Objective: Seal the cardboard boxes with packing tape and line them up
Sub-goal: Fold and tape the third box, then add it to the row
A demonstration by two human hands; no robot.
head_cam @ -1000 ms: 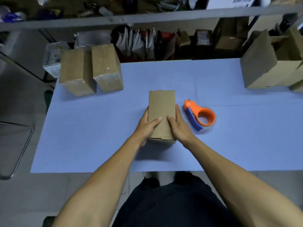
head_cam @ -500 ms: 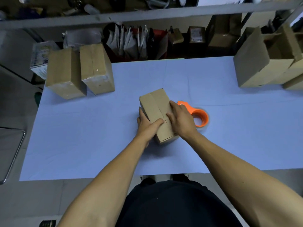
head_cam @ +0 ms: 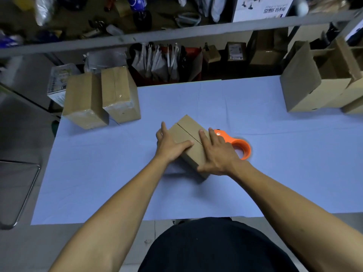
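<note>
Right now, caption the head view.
Both hands steady an untaped box beside the tape dispenser.

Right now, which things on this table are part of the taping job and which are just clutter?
Job: unsealed box under left hand and right hand; orange tape dispenser; two taped boxes; open boxes at far right.
Clutter: bags behind table; bottles on shelf.

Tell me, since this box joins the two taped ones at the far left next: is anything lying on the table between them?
Nothing visible does. The box under both hands sits mid-table, and only bare blue tabletop lies between it and the two taped boxes. The orange tape dispenser lies on its other side.
</note>
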